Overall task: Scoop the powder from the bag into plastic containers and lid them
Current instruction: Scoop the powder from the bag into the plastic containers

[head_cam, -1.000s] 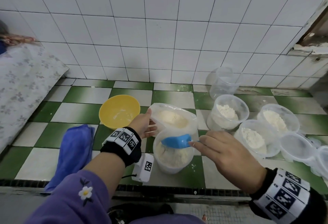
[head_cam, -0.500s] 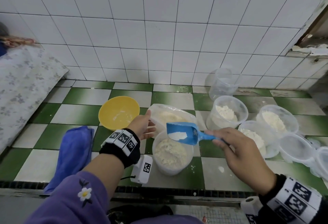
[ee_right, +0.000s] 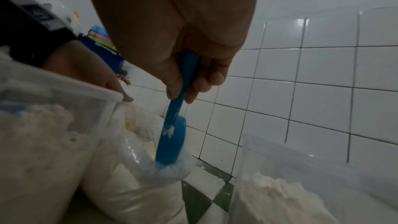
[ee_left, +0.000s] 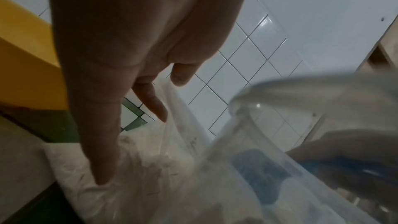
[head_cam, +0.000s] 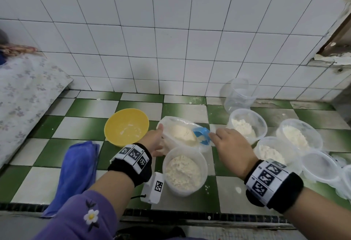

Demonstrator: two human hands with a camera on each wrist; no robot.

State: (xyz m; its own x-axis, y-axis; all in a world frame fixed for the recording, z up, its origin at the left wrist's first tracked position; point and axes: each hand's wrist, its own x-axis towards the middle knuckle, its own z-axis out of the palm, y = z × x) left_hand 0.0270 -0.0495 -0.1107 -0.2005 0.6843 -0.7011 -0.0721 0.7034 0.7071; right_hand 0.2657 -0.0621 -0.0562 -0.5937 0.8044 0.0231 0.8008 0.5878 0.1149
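A clear bag [head_cam: 180, 135] of white powder lies open on the green-and-white tiles. In front of it stands a round plastic container [head_cam: 184, 171], well filled with powder and unlidded. My right hand [head_cam: 215, 135] grips the handle of a blue scoop [head_cam: 202, 135], whose bowl is dipped into the bag's powder from the right. The right wrist view shows the scoop [ee_right: 172, 140] pointing down into the bag [ee_right: 129, 176]. My left hand [head_cam: 158, 138] rests with straight fingers against the bag's left side, thumb at the rim; the left wrist view shows those fingers [ee_left: 103, 159] on the film.
A yellow bowl [head_cam: 126, 126] sits left of the bag, a folded blue cloth [head_cam: 76, 173] nearer left. Three powder-filled tubs [head_cam: 245, 125] [head_cam: 298, 137] [head_cam: 271, 152] and empty ones [head_cam: 319, 167] crowd the right; a clear tub [head_cam: 239, 95] stands by the wall.
The right hand carried the scoop from above the front container back and to the right, then tipped it down into the bag. The left hand stayed at the bag.
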